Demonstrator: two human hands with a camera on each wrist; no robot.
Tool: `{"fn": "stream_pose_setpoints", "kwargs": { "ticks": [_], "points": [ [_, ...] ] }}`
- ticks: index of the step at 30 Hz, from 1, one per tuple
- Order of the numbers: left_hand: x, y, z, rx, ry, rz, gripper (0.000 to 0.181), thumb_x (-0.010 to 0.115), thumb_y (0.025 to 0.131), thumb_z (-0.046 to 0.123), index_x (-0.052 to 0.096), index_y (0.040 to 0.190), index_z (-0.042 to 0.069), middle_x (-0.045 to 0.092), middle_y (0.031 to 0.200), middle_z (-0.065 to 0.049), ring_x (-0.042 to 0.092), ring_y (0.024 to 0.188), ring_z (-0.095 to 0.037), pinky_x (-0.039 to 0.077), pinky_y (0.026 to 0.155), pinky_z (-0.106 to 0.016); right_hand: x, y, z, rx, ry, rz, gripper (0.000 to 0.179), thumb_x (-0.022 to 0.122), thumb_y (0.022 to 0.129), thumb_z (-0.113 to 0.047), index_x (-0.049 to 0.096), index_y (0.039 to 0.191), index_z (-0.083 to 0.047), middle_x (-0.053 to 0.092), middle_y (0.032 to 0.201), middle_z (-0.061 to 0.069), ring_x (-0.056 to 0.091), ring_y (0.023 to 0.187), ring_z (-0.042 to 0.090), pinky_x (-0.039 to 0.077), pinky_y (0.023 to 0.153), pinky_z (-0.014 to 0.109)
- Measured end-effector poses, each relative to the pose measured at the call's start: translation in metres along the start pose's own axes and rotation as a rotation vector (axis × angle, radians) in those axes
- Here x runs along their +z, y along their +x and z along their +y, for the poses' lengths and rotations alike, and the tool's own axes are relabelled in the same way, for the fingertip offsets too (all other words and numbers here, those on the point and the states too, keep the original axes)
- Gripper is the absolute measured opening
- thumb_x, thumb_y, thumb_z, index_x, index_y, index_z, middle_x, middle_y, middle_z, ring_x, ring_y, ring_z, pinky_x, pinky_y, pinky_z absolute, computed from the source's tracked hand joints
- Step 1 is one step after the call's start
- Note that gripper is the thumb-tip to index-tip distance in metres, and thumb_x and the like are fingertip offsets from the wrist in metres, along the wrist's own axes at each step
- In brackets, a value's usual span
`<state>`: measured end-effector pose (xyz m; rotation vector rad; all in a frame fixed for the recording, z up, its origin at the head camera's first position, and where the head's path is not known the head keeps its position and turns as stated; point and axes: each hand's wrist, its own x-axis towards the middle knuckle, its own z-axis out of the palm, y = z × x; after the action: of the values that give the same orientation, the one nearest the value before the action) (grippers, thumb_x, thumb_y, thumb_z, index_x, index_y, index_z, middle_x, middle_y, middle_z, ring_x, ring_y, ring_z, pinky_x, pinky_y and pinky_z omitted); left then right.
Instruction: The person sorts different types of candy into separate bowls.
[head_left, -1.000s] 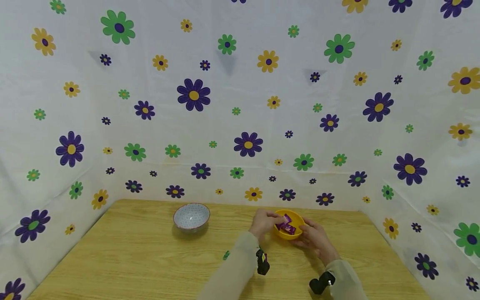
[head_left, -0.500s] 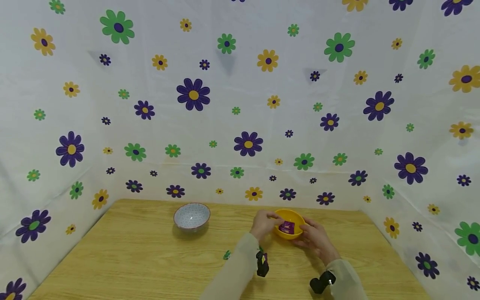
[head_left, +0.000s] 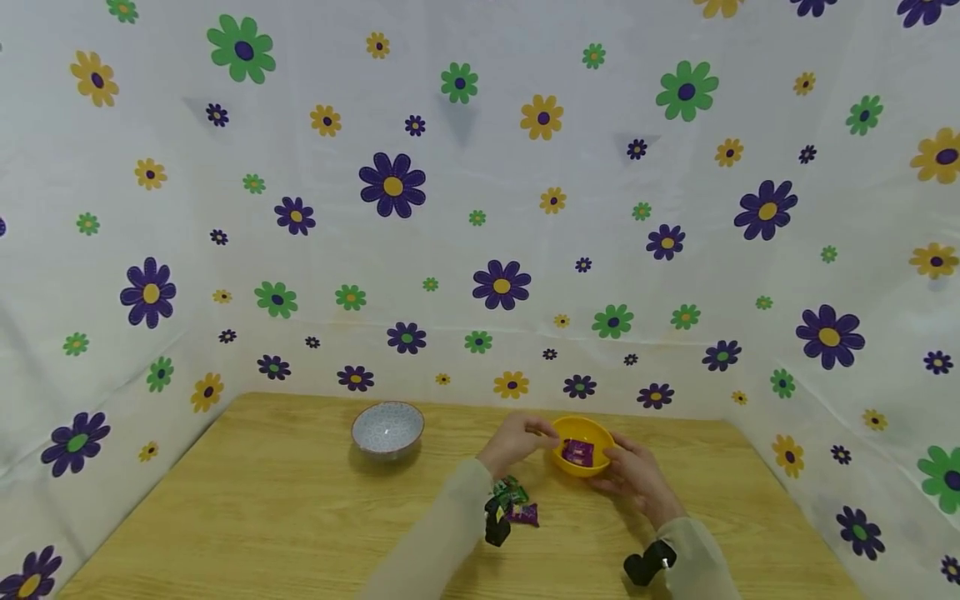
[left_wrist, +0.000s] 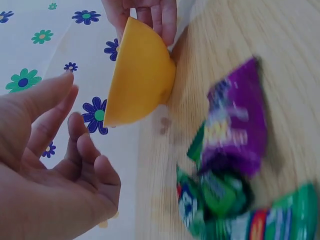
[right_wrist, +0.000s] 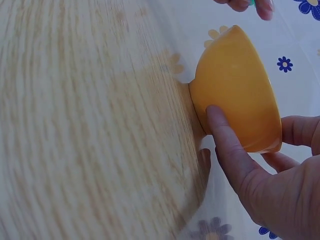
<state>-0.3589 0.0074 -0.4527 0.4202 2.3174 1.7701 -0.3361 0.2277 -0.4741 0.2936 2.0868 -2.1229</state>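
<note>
A yellow bowl [head_left: 577, 471] stands on the table toward the back right, with purple-wrapped candy [head_left: 578, 452] inside. My right hand [head_left: 637, 479] grips the bowl's right side; in the right wrist view the thumb and fingers lie around its rim and lower wall. Just left of the rim is my left hand [head_left: 517, 442], its fingers loosely bent with nothing between them in the left wrist view. Below that hand lie green-wrapped candies [head_left: 510, 492] and a purple-wrapped candy [head_left: 523, 514], seen large as a purple packet [left_wrist: 237, 120] in the left wrist view.
A pale patterned bowl [head_left: 387, 429] with a reddish rim stands at the back left of the wooden table [head_left: 262, 500]. A white flowered cloth [head_left: 442, 242] hangs behind and along both sides.
My left hand has drawn back left from the bowl's inside and rim. The purple candy it touched lies in the bowl. Candies earlier behind the left forearm now show. The right hand stays.
</note>
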Motion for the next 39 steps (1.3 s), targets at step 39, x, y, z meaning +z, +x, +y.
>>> {"fn": "stream_pose_setpoints", "kwargs": {
  "ticks": [39],
  "points": [
    [-0.042,-0.026,-0.028,-0.099,0.264,-0.447,0.007,0.079,0.079,0.001,0.076,0.084,0.003,0.067,0.093,-0.001,0.052,0.089,-0.017,0.047,0.084,-0.035,-0.003,0.001,0.001,-0.005,-0.031,0.005,0.056,0.045,0.101,-0.01,0.026,0.154,-0.003,0.03,0.151,0.031,0.043,0.13,0.045,0.055,0.089,0.047]
  ]
}}
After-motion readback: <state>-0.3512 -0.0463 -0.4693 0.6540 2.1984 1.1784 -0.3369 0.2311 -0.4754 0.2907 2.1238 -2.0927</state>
